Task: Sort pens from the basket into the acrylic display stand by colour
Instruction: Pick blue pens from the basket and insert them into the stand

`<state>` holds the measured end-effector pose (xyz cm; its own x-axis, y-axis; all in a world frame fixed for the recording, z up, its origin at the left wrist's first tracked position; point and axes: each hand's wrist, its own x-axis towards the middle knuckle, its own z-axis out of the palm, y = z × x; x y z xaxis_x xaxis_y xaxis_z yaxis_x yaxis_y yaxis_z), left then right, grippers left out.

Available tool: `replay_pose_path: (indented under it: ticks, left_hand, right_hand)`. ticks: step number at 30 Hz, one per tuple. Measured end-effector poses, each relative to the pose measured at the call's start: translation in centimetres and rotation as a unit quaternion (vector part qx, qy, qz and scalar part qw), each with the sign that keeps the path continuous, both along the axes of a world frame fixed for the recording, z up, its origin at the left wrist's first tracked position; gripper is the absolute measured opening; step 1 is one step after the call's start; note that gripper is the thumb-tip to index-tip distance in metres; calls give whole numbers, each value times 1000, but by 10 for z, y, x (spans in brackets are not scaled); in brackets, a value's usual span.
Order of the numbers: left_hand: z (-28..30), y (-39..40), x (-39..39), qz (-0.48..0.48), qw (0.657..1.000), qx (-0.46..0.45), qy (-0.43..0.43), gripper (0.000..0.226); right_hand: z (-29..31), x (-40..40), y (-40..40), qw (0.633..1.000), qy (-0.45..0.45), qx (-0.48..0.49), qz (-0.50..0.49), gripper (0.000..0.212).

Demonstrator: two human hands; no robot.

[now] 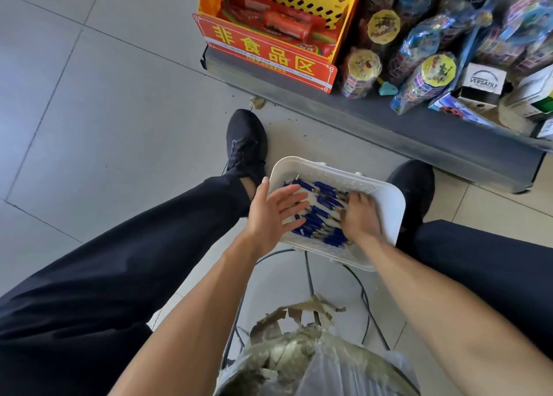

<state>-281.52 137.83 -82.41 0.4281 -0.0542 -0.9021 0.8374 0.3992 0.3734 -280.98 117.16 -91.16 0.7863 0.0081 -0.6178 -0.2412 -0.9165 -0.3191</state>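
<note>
A white perforated basket lies on the tiled floor between my two feet, holding several pens with blue caps and white barrels. My left hand hovers over the basket's left side with fingers straight and spread, touching or just above the pens. My right hand reaches into the middle of the basket with fingers curled down among the pens; whether it grips any is hidden by the hand itself. No acrylic display stand is in view.
A low dark shelf runs across the top right, carrying a yellow crate with a red sign, bagged toys and small boxes. A wire stool frame and a plastic-wrapped bundle sit right in front of me.
</note>
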Motion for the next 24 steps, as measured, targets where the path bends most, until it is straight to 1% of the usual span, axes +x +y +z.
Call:
replay_pose_path:
  ticks: [3,6,9,11,13,19,22,24]
  left_hand:
    - [-4,1,-5,-4,1000,9,2,73]
    - [-8,2,-11,-6,1000,19,8,72]
    - [-9,3,-15,-1,1000,16,13,71]
    - [-9,3,-16,-3,1000,13,12,71]
    - [-11,3,-16,-1,1000,12,10,71]
    - [-14,3,-19,-2,1000,15,9,67]
    - [-14,3,-20,-14,1000,20,4,64]
    - [-13,2,-20,-29,999,24,-7,60]
  right_hand:
    - [-4,-1,3,1000,9,-19,9,56]
    - [-6,-1,10,996,32,-85,25,44]
    - [-5,4,19,986,49,-157,27,42]
    - [-4,4,22,981,59,-179,41,41]
    - [-4,3,22,980,66,-176,60,39]
    - [11,0,10,980,117,-122,108,25]
    - [23,-6,8,979,145,-95,105,10]
    - [30,-12,8,981,152,-77,94,5]
